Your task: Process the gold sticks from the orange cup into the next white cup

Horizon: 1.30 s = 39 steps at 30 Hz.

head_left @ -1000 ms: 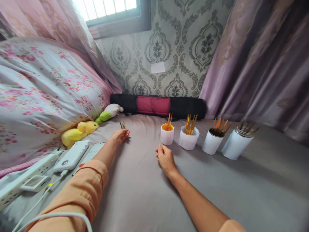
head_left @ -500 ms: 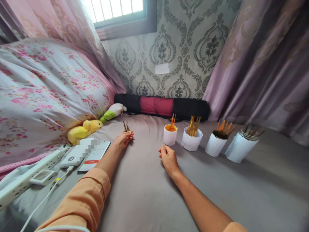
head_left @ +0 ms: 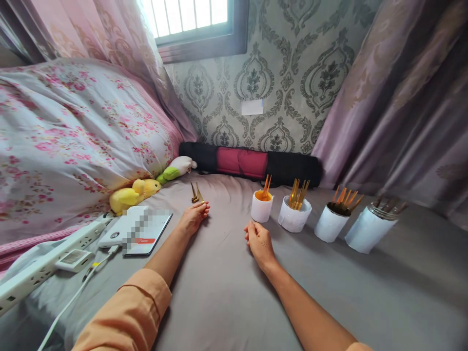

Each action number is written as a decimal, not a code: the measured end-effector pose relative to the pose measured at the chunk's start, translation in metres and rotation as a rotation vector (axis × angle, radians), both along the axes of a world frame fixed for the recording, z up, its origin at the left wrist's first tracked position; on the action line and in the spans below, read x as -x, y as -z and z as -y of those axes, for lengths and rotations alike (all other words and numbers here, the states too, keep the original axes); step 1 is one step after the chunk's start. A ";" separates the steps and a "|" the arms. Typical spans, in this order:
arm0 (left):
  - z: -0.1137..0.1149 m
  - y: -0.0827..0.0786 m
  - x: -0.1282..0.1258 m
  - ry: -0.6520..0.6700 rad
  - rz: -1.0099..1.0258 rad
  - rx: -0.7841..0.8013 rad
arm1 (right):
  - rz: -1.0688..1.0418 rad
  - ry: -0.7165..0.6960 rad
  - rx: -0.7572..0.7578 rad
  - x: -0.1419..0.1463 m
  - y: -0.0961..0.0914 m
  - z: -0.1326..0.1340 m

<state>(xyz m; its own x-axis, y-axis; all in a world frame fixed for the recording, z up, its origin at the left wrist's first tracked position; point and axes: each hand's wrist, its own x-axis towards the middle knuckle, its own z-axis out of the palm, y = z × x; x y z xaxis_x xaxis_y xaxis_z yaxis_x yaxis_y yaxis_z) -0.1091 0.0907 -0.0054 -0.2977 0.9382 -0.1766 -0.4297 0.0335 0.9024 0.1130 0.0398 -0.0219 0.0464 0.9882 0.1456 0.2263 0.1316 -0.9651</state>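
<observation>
On the grey sheet (head_left: 219, 292), my left hand (head_left: 193, 218) rests with its fingers curled together. Several thin gold-coloured pieces (head_left: 196, 195) stick up just beyond its fingertips; their kind is unclear, and whether the fingers grip one is hidden. My right hand (head_left: 260, 243) lies loosely curled, with nothing visible in it. Close in front of that hand stands a small white-wrapped cup (head_left: 262, 210) holding orange sticks (head_left: 268, 184). Further right are a wider white cup (head_left: 294, 219) with gold sticks (head_left: 300, 195), a white-wrapped tin (head_left: 331, 228) with orange-brown sticks, and a white-wrapped jar (head_left: 369, 235) with dark sticks.
A phone (head_left: 155, 239), a white power bank (head_left: 117, 233), a power strip (head_left: 47, 265) and a white cable (head_left: 69, 302) lie left of my left arm. Plush toys (head_left: 126, 199) sit against floral bedding (head_left: 80, 131). A black and red roll (head_left: 242, 163) lies along the wall.
The whole view has shifted slightly right and down. My left hand sits a little lower relative to the gold pieces, showing more of them. The cups have stayed in place.
</observation>
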 end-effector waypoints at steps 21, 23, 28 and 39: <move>0.037 0.006 -0.038 0.059 -0.119 -0.096 | -0.070 -0.026 0.042 0.000 -0.005 0.004; 0.041 0.006 -0.042 0.072 -0.163 -0.106 | -0.086 -0.033 0.045 -0.001 -0.005 0.004; 0.055 0.001 -0.054 0.109 -0.266 -0.107 | -0.114 -0.054 0.058 -0.002 -0.006 0.005; 0.085 -0.009 -0.074 0.193 -0.429 -0.105 | -0.151 -0.107 0.071 -0.003 -0.013 0.009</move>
